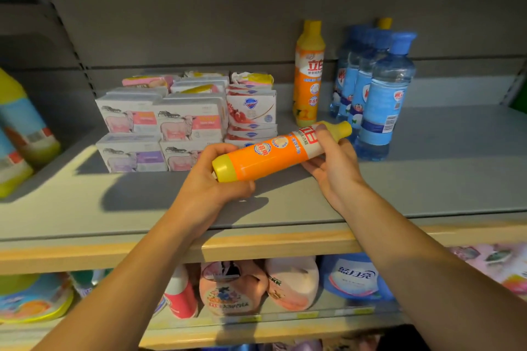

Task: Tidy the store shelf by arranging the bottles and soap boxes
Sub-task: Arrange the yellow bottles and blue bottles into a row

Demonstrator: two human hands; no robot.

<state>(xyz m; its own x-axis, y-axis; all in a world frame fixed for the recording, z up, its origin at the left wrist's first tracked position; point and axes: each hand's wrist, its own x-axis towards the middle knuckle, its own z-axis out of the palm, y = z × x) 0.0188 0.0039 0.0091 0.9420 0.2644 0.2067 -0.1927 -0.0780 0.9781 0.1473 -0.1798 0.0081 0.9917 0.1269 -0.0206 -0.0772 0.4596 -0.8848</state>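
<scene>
An orange bottle with yellow ends (271, 155) lies almost level above the grey shelf (427, 168). My left hand (212, 182) grips its base end and my right hand (332, 164) holds its neck end. Behind it a second orange bottle (309, 74) stands upright. To the right several blue bottles (382, 91) stand in a tight group. Stacks of soap boxes (159, 125) with sheep pictures fill the left middle, with a stack of white and red soap boxes (252, 110) beside them.
Large yellow-green bottles (20, 128) stand at the shelf's far left. The shelf has a wooden front edge (114, 253). Below it, refill pouches and bottles (233, 288) crowd the lower shelf. A grey back panel closes the rear.
</scene>
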